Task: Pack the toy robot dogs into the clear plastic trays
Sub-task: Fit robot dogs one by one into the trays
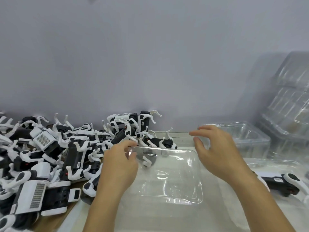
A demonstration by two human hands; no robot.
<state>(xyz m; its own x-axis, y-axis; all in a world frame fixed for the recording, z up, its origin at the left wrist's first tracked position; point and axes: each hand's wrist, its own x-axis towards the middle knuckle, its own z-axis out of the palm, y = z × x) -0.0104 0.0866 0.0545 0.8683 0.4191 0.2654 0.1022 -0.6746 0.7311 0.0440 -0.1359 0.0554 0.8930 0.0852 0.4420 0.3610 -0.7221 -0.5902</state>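
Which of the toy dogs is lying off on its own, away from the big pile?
The toy dog at the far right, beyond the right hand; the rest are heaped on the left.

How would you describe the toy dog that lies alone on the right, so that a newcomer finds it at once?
Start from the big heap of toy robot dogs on the left, then cross the clear plastic tray to beyond the right hand. There a single toy dog lies by itself, black-bodied with white legs, apart from the heap.
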